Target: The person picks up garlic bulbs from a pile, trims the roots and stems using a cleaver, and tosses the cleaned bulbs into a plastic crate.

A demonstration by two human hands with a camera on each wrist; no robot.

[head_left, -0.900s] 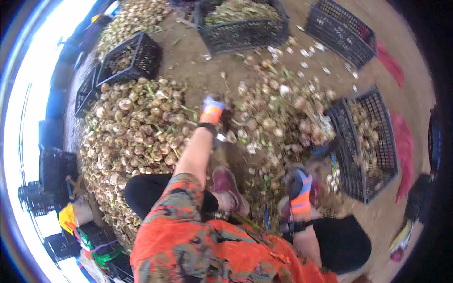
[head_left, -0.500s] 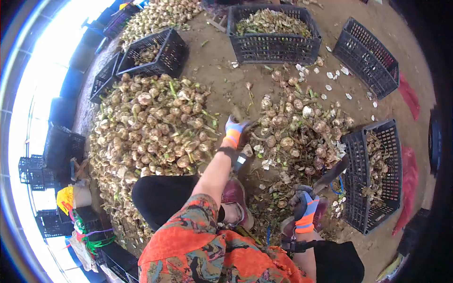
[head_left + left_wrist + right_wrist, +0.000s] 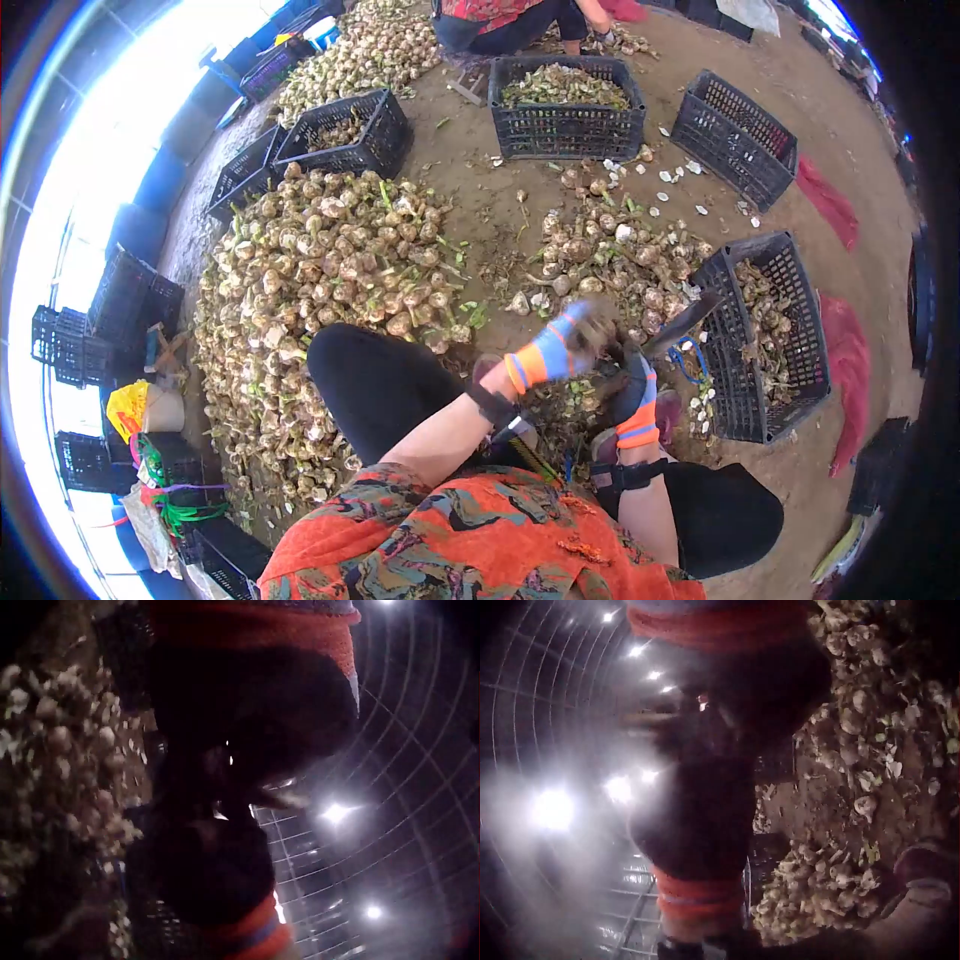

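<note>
My gloved left hand (image 3: pixel 555 350) is blurred and close beside the right one, low over the floor between my feet. A brownish blurred garlic bulb (image 3: pixel 598 328) shows at its fingers, which curl round it. My gloved right hand (image 3: pixel 636 392) grips a knife (image 3: pixel 685 325), whose broad dark blade points up and right toward a crate. In the left wrist view both gloves (image 3: pixel 255 705) are nearly black, one over the other. The right wrist view also shows dark gloves (image 3: pixel 705 817) meeting, with the grip itself in shadow.
A large heap of garlic (image 3: pixel 320 260) lies left of my knees, a smaller heap (image 3: pixel 620 245) ahead. At right a black crate (image 3: pixel 745 350) holds garlic; further crates (image 3: pixel 570 135) stand ahead. Another person (image 3: pixel 500 20) sits at the far end. Red netting (image 3: pixel 848 370) lies beyond the right crate.
My left hand has come back from the floor between the heaps to meet the right hand. The right hand keeps its grip on the knife and has risen slightly.
</note>
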